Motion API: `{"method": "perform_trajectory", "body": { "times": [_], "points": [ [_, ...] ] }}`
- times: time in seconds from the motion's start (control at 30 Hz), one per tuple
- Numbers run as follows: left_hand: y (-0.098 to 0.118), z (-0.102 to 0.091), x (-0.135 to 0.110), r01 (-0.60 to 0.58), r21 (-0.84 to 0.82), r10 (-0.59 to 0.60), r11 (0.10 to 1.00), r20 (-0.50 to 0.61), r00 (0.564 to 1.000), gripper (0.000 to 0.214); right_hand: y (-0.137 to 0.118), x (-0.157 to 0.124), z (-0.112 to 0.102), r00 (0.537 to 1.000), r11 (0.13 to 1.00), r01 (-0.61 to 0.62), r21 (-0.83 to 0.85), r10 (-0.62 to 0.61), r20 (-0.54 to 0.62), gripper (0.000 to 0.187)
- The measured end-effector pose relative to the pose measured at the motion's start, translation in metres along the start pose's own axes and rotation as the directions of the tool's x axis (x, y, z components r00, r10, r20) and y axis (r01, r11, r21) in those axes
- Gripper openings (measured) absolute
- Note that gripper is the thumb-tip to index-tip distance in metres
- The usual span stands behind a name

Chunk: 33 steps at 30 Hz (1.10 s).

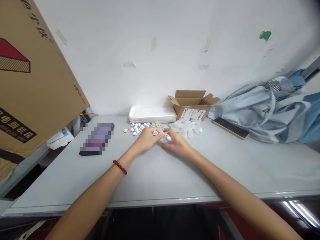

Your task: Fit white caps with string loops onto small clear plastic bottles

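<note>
My left hand (146,139) and my right hand (177,142) meet over the middle of the pale table (160,180). Both have their fingers curled around a small clear plastic piece (163,136) with a white and pink tip, held between them. A red bead bracelet (120,167) circles my left wrist. Just beyond the hands lie several small white caps (137,128) and a heap of clear plastic pieces (188,126).
A stack of white trays (152,114) and an open cardboard box (192,105) stand by the wall. A dark phone (230,127) lies to the right beside pale blue cloth (270,106). A blurred dark object (97,139) lies left, and a large carton (30,80) leans there.
</note>
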<state>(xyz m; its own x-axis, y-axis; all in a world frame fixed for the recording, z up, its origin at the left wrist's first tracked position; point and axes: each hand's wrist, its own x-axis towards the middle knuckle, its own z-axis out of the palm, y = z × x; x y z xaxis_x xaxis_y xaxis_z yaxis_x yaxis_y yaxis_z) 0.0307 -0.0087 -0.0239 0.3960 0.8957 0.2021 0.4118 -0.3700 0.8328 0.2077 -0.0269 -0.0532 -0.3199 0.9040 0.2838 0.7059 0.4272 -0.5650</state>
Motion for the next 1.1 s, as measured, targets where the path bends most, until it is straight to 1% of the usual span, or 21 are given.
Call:
{"method": "perform_trajectory", "body": {
  "times": [0.1, 0.17, 0.27, 0.33, 0.43, 0.53, 0.6, 0.7, 0.8, 0.83, 0.9, 1.0, 1.03, 1.1],
  "points": [
    [-0.001, 0.007, 0.001, 0.039, -0.033, -0.04, 0.999, -0.046, 0.998, 0.028, 0.002, -0.001, 0.005, 1.0, 1.0, 0.0, -0.006, 0.0, -0.02, 0.045],
    [-0.005, 0.011, 0.002, 0.093, -0.09, -0.099, 0.992, -0.068, 0.993, 0.027, 0.002, -0.002, 0.007, 0.999, 0.999, 0.023, -0.032, -0.024, -0.031, 0.044],
    [-0.01, 0.014, 0.002, 0.193, -0.169, -0.206, 0.967, -0.065, 0.976, 0.028, 0.001, -0.003, 0.01, 0.997, 0.991, 0.068, -0.111, -0.071, -0.029, 0.045],
    [-0.011, 0.012, 0.002, 0.225, -0.193, -0.239, 0.955, -0.051, 0.97, 0.029, 0.0, -0.003, 0.01, 0.998, 0.987, 0.064, -0.149, -0.068, -0.017, 0.046],
    [-0.009, 0.005, 0.001, 0.212, -0.22, -0.214, 0.952, 0.012, 0.977, 0.029, 0.002, -0.002, 0.009, 0.999, 0.988, 0.025, -0.151, -0.028, -0.024, 0.047],
    [-0.004, 0.001, 0.0, 0.198, -0.255, -0.188, 0.946, 0.064, 0.98, 0.026, 0.005, -0.002, 0.008, 0.999, 0.991, 0.016, -0.135, -0.022, -0.045, 0.047],
    [-0.003, 0.002, 0.0, 0.192, -0.267, -0.187, 0.944, 0.046, 0.981, 0.027, 0.007, -0.002, 0.008, 0.999, 0.992, 0.022, -0.125, -0.028, -0.044, 0.047],
    [-0.004, 0.008, 0.0, 0.192, -0.26, -0.196, 0.946, 0.01, 0.981, 0.022, 0.006, -0.002, 0.008, 0.999, 0.992, 0.022, -0.127, -0.026, -0.031, 0.047],
    [-0.006, 0.011, 0.0, 0.217, -0.243, -0.228, 0.945, -0.015, 0.974, 0.031, 0.004, -0.002, 0.007, 1.0, 0.989, 0.016, -0.148, -0.019, -0.021, 0.048],
    [-0.006, 0.01, 0.0, 0.223, -0.242, -0.233, 0.944, -0.013, 0.972, 0.03, 0.004, -0.002, 0.007, 1.0, 0.989, 0.015, -0.149, -0.018, -0.02, 0.048],
    [-0.005, 0.008, 0.001, 0.227, -0.25, -0.228, 0.941, 0.026, 0.973, 0.027, 0.004, -0.001, 0.007, 0.999, 0.991, 0.02, -0.135, -0.024, -0.029, 0.048],
    [-0.003, 0.003, 0.001, 0.234, -0.281, -0.217, 0.931, 0.092, 0.972, 0.035, 0.005, -0.002, 0.006, 0.999, 0.993, 0.025, -0.117, -0.029, -0.03, 0.05],
    [-0.003, 0.002, 0.001, 0.234, -0.287, -0.214, 0.929, 0.099, 0.972, 0.036, 0.005, -0.002, 0.006, 0.999, 0.993, 0.022, -0.12, -0.025, -0.027, 0.05],
    [-0.003, 0.001, 0.001, 0.224, -0.284, -0.207, 0.932, 0.089, 0.974, 0.03, 0.005, -0.002, 0.006, 1.0, 0.99, 0.022, -0.137, -0.024, -0.017, 0.052]
  ]
}}
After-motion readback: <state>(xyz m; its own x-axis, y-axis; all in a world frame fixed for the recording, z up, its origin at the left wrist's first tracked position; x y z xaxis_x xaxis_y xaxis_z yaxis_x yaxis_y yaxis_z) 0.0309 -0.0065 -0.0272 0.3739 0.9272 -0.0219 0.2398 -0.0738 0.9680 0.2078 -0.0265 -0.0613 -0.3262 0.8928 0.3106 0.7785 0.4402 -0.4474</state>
